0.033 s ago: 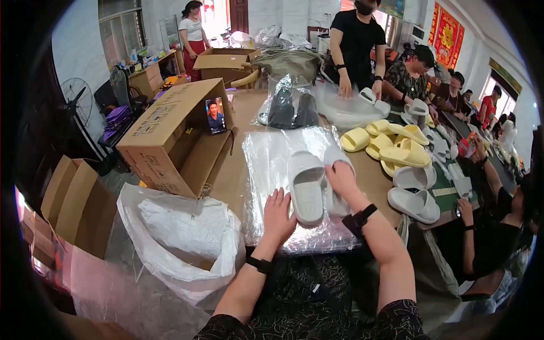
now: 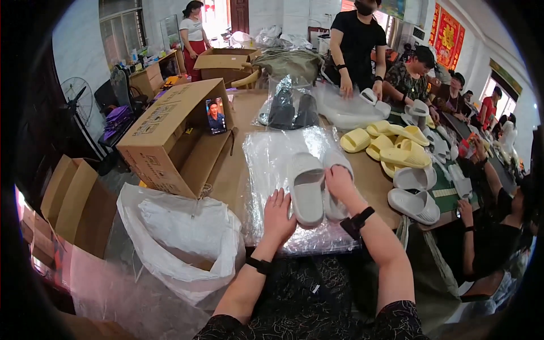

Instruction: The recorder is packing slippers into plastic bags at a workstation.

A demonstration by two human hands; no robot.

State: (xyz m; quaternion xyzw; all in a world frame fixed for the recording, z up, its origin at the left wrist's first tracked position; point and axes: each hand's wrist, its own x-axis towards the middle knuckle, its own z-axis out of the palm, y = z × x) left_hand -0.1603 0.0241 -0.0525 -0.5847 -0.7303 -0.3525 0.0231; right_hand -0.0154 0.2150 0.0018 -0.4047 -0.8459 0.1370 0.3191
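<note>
A pale grey slide slipper (image 2: 308, 201) lies toe-away on a stack of clear plastic bags (image 2: 262, 156) in front of me. Its mate, a second grey slipper (image 2: 335, 211), sits close along its right side. My right hand (image 2: 341, 184) grips that right slipper, fingers partly hidden in its foot opening and under the strap. Flat on the bags rests my left hand (image 2: 277, 218), fingers stretched out, its thumb side at the left slipper's edge.
Yellow slippers (image 2: 405, 153) and more grey slippers (image 2: 416, 205) lie to the right. Bagged dark slippers (image 2: 289, 110) are beyond the stack. An open carton (image 2: 164, 136) holding a phone (image 2: 216, 116) stands left, above a white sack (image 2: 170, 226). Co-workers (image 2: 360, 45) work along the table.
The right slipper has come slightly nearer to me and closer to the left one, with my right hand on it. My left hand has stayed in place.
</note>
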